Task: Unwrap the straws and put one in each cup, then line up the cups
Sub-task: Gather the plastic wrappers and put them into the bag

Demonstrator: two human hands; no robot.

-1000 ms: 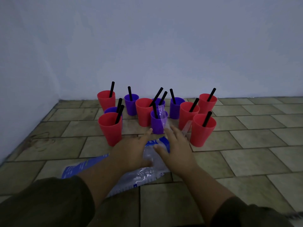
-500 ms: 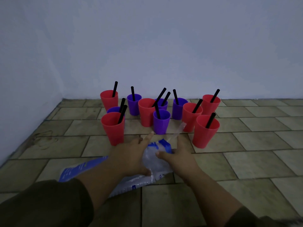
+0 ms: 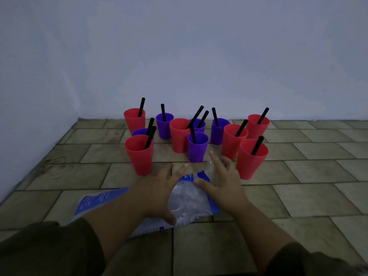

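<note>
Both hands spread flat with fingers splayed, grasping nothing: left hand and right hand pressed on a clear and blue plastic bag lying on the tiled floor. Just beyond the fingertips, a loose cluster of red and purple cups, not in a row, each with a black straw leaning, mostly up and to the right. Bare tiles open right of the right hand and left of the left hand up to the wall; bag's long axis running from lower left to upper right under the palms.

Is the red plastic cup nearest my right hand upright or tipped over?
Upright. The red plastic cup stands on its base, rim up, with a black straw leaning inside.
</note>
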